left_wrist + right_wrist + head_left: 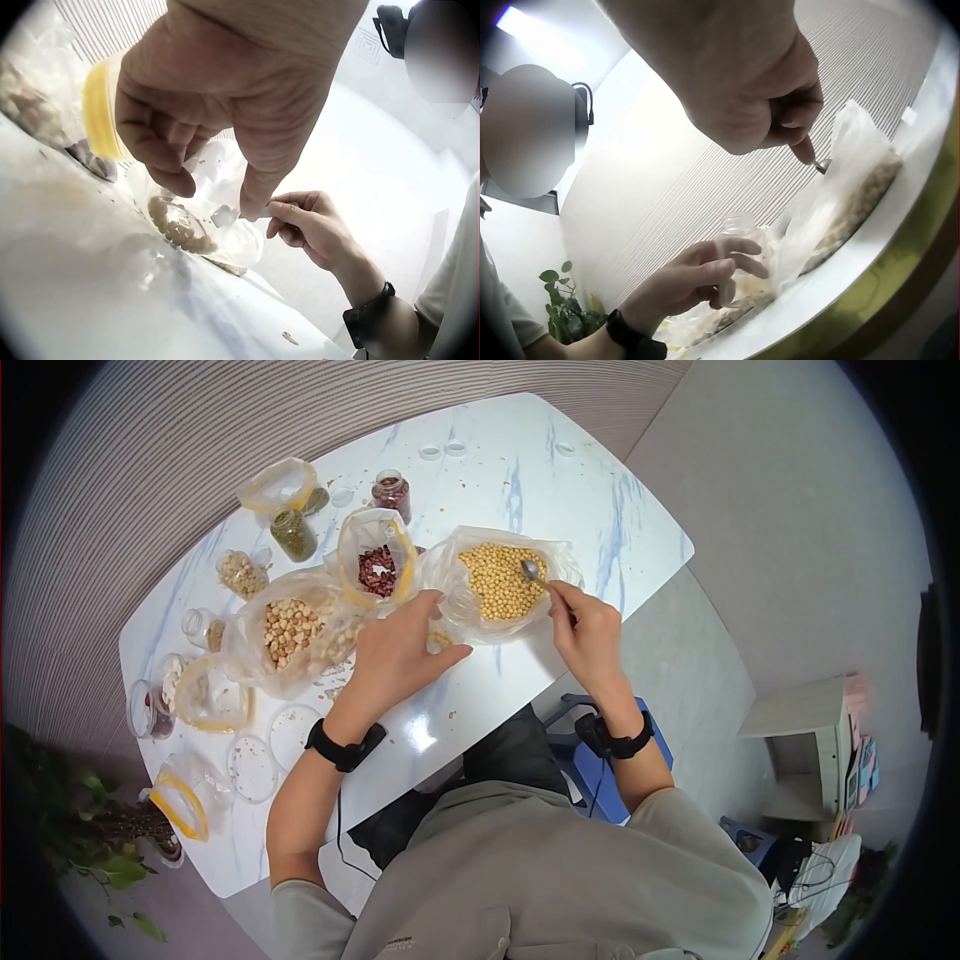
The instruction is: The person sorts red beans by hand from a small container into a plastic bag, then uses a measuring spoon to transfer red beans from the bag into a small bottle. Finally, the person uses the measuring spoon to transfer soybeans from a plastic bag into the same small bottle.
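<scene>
My right hand pinches the handle of a metal spoon, its bowl over yellow soybeans in an open clear plastic bag. To the left of that bag is my left hand, thumb and fingers spread apart. A clear jar overlaps these fingers in the right wrist view. Some soybeans show beyond the gap between thumb and fingers in the left wrist view. Much of the jar is hidden under the left hand in the head view.
Left of the hands stand a bag of red beans and a bag of pale brown nuts or seeds. Filled jars, including a green one and a dark red one, line the far side. White lids lie at left.
</scene>
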### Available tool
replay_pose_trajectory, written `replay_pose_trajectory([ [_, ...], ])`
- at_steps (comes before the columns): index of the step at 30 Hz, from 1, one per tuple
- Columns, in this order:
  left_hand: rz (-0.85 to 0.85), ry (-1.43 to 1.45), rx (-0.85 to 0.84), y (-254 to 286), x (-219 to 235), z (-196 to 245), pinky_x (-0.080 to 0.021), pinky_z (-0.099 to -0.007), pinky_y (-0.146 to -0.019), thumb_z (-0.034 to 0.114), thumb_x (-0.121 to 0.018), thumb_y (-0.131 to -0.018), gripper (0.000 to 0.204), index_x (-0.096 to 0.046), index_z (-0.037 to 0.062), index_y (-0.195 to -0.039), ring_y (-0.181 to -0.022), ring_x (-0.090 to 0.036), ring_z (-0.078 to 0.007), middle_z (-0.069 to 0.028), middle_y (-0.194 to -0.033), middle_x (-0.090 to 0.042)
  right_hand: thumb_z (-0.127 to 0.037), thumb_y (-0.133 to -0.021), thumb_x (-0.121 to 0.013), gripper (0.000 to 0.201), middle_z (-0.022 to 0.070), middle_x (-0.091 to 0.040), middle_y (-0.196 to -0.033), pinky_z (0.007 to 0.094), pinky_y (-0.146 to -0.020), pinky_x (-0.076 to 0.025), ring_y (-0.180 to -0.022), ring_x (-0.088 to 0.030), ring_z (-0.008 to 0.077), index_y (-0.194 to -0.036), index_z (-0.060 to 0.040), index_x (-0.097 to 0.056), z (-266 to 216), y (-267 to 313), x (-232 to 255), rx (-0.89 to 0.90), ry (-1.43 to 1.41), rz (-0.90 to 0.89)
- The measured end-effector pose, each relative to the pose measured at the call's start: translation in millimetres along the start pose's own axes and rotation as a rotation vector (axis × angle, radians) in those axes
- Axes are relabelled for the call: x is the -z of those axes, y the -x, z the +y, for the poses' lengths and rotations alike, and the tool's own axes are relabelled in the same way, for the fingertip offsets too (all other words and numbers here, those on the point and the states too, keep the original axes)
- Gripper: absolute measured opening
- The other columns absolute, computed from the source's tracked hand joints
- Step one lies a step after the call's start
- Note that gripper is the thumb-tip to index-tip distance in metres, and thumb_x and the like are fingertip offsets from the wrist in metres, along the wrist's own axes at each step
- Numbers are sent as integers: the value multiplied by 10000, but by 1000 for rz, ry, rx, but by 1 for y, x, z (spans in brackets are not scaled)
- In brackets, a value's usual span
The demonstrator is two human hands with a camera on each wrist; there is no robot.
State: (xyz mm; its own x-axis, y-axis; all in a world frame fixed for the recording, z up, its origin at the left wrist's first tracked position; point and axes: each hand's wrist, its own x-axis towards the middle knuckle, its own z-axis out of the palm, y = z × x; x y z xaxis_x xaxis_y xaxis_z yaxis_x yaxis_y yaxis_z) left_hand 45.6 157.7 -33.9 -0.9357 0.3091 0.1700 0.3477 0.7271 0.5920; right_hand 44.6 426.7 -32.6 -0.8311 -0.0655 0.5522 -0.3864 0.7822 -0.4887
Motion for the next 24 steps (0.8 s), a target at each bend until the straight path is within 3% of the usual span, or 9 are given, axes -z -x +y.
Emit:
replay_pose_trajectory([
  [4,-17,-12,11,1,2,1,-539,-420,-715,436,-847,-800,707,-588,62,-1341,-806,-705,-291,-86,-1094,-721,-29,-921,-657,171,230,-672,-742,426,-625,-534,-663,-687,376,-1058,15,-750,8,-2,6,-34,92,-3],
  [7,-10,-6,1,1,0,0,-540,-416,-718,434,-847,-801,706,-588,64,-1344,-820,-708,-289,-84,-1103,-722,-56,-967,-629,173,192,-710,-737,365,-594,-523,-618,-689,287,-1054,45,-739,11,0,2,-198,-61,-150],
  [10,-5,-24,-12,0,-2,-2,-539,-412,-717,435,-848,-802,716,-585,62,-1353,-788,-709,-276,-83,-1103,-721,-98,-1014,-601,228,128,-742,-761,284,-574,-498,-600,-647,156,-1091,82,-719,17,1,-14,-446,-518,-178],
  [13,-20,-4,7,1,1,0,-538,-407,-714,438,-849,-804,724,-582,59,-1361,-742,-707,-261,-85,-1101,-720,-119,-1038,-589,262,87,-744,-796,224,-570,-469,-619,-597,77,-1142,95,-698,24,-2,-18,-641,-836,-183],
  [24,-29,-3,-3,1,2,-1,-535,-403,-706,441,-842,-814,731,-577,60,-1378,-724,-698,-255,-84,-1104,-720,-84,-1032,-575,227,103,-746,-792,199,-543,-436,-609,-586,71,-1156,55,-705,31,-8,-4,-761,-1141,-121],
])
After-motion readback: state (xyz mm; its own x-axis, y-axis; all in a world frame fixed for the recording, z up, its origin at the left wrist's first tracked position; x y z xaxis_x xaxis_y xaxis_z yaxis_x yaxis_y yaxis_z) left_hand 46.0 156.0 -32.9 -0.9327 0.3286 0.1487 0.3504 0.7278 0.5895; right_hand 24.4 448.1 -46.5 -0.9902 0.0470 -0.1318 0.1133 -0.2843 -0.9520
